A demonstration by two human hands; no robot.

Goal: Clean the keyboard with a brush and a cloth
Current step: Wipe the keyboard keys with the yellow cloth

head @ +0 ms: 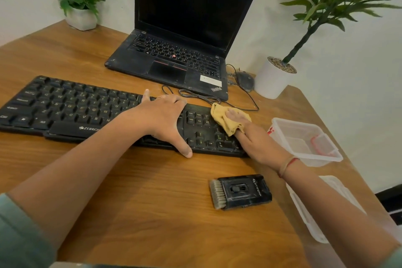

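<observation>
Keyboard (65, 106), black and wired, is laid across the wooden desk (130, 180) in front of an opened laptop (180, 54). It is steadied by the left hand (163, 119), which is spread flat over its middle keys, with the thumb reaching past the near edge. A yellow cloth (224, 122) is pressed on the number pad at the right end by the right hand (258, 143). The cloth is pinched between the fingers laid on top and the thumb tucked into its fold. The two hands are set apart. The brush (239, 191) is laid on the desk near the keyboard's front edge, untouched. A clear container (322, 160) is seen just beside the right wrist.
</observation>
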